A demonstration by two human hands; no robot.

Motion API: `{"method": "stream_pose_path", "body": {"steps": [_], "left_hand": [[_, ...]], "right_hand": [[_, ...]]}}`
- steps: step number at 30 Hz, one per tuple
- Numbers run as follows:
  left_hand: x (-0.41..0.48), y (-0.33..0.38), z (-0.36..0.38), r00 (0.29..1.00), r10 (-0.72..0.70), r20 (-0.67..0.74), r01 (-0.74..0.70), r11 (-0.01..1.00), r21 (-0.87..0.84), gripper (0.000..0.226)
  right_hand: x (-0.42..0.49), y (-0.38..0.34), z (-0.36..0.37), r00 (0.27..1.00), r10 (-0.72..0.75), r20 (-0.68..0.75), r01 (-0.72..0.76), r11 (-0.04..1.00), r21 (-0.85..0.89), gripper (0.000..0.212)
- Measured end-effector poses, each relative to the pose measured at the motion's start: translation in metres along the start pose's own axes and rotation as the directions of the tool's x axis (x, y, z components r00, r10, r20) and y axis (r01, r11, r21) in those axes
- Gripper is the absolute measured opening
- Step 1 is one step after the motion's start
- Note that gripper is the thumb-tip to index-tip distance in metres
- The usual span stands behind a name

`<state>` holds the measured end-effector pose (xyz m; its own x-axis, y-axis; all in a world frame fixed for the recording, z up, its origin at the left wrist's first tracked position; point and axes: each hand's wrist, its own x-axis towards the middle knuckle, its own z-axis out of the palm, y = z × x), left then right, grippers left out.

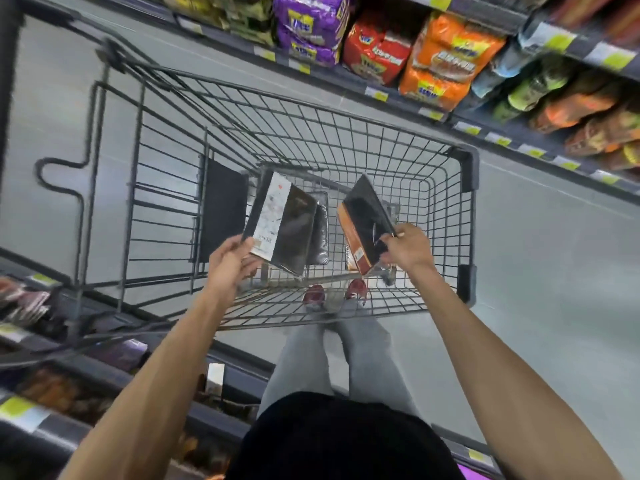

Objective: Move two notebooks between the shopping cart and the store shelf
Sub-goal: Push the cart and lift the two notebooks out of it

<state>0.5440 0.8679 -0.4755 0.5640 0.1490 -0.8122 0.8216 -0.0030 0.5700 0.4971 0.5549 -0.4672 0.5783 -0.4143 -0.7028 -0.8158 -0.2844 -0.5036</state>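
Observation:
I look straight down into a grey wire shopping cart [464,209]. My left hand [228,258] grips the near corner of a notebook with a white and dark brown cover [287,223], held tilted over the cart's basket. My right hand [408,247] pinches the near edge of a second notebook, black with an orange spine [363,223], also tilted above the basket. Under them a dark packet [320,237] lies on the cart floor.
The cart's folded black child-seat flap [221,209] stands at the left. A shelf with purple, red and orange snack bags [446,60] runs along the top right. Another shelf [52,403] with price tags lies at the lower left. My legs and red shoes [315,296] stand behind the cart.

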Motion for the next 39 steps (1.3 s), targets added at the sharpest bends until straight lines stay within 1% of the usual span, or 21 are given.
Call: {"method": "stream_pose_path", "body": {"steps": [2, 5, 7, 10, 12, 13, 15, 18, 19, 21, 23, 26, 30, 34, 37, 39], "left_hand": [[-0.018, 0.007, -0.006, 0.997, 0.070, 0.041, -0.069, 0.997, -0.017, 0.005], [-0.041, 0.022, -0.011, 0.983, 0.134, 0.129, -0.129, 0.991, -0.043, 0.005], [-0.055, 0.031, -0.014, 0.967, 0.170, 0.188, -0.165, 0.985, -0.044, 0.014], [-0.078, 0.046, -0.017, 0.947, 0.218, 0.237, -0.199, 0.975, -0.101, 0.033], [-0.093, 0.055, -0.019, 0.920, 0.258, 0.296, -0.222, 0.963, -0.152, 0.043], [-0.101, 0.060, -0.020, 0.908, 0.272, 0.318, -0.221, 0.957, -0.189, 0.048], [-0.116, 0.069, -0.020, 0.893, 0.292, 0.344, -0.207, 0.943, -0.262, 0.054], [-0.137, 0.083, -0.018, 0.866, 0.340, 0.368, -0.215, 0.915, -0.342, 0.053], [-0.144, 0.088, -0.017, 0.853, 0.361, 0.377, -0.223, 0.905, -0.362, 0.055], [-0.156, 0.095, -0.016, 0.825, 0.399, 0.399, -0.245, 0.890, -0.384, 0.060], [-0.167, 0.103, -0.015, 0.800, 0.428, 0.421, -0.267, 0.882, -0.388, 0.062], [-0.181, 0.113, -0.012, 0.768, 0.454, 0.453, -0.291, 0.876, -0.384, 0.063], [-0.197, 0.126, -0.002, 0.724, 0.478, 0.497, -0.315, 0.870, -0.379, 0.061], [-0.207, 0.136, 0.017, 0.689, 0.452, 0.566, -0.303, 0.890, -0.341, 0.067], [-0.216, 0.140, 0.039, 0.649, 0.434, 0.625, -0.324, 0.901, -0.289, 0.068], [-0.225, 0.140, 0.057, 0.624, 0.422, 0.658, -0.335, 0.905, -0.262, 0.067]], "right_hand": [[-0.016, -0.005, -0.004, 1.000, -0.027, -0.007, 0.028, 0.997, 0.073, 0.007], [-0.041, -0.015, -0.012, 0.996, -0.090, -0.026, 0.093, 0.971, 0.222, 0.007], [-0.063, -0.025, -0.020, 0.991, -0.120, -0.058, 0.132, 0.934, 0.332, 0.009], [-0.097, -0.038, -0.036, 0.980, -0.164, -0.114, 0.200, 0.835, 0.513, 0.015], [-0.116, -0.042, -0.047, 0.973, -0.172, -0.153, 0.229, 0.784, 0.577, 0.014], [-0.124, -0.044, -0.052, 0.968, -0.180, -0.177, 0.250, 0.764, 0.595, 0.017], [-0.141, -0.045, -0.061, 0.956, -0.196, -0.219, 0.290, 0.738, 0.609, 0.025], [-0.170, -0.047, -0.070, 0.934, -0.206, -0.292, 0.348, 0.708, 0.614, 0.029], [-0.180, -0.048, -0.072, 0.925, -0.207, -0.318, 0.368, 0.696, 0.617, 0.028], [-0.197, -0.047, -0.075, 0.904, -0.216, -0.369, 0.413, 0.666, 0.621, 0.018], [-0.212, -0.044, -0.075, 0.888, -0.213, -0.408, 0.443, 0.631, 0.637, 0.013], [-0.229, -0.040, -0.078, 0.865, -0.173, -0.470, 0.477, 0.572, 0.667, 0.016], [-0.242, -0.031, -0.083, 0.825, -0.179, -0.535, 0.540, 0.524, 0.658, 0.016], [-0.257, -0.022, -0.094, 0.782, -0.160, -0.602, 0.598, 0.468, 0.651, 0.020], [-0.264, -0.009, -0.108, 0.751, -0.112, -0.651, 0.619, 0.461, 0.635, 0.020], [-0.268, 0.003, -0.119, 0.733, -0.063, -0.677, 0.624, 0.456, 0.634, 0.025]]}}
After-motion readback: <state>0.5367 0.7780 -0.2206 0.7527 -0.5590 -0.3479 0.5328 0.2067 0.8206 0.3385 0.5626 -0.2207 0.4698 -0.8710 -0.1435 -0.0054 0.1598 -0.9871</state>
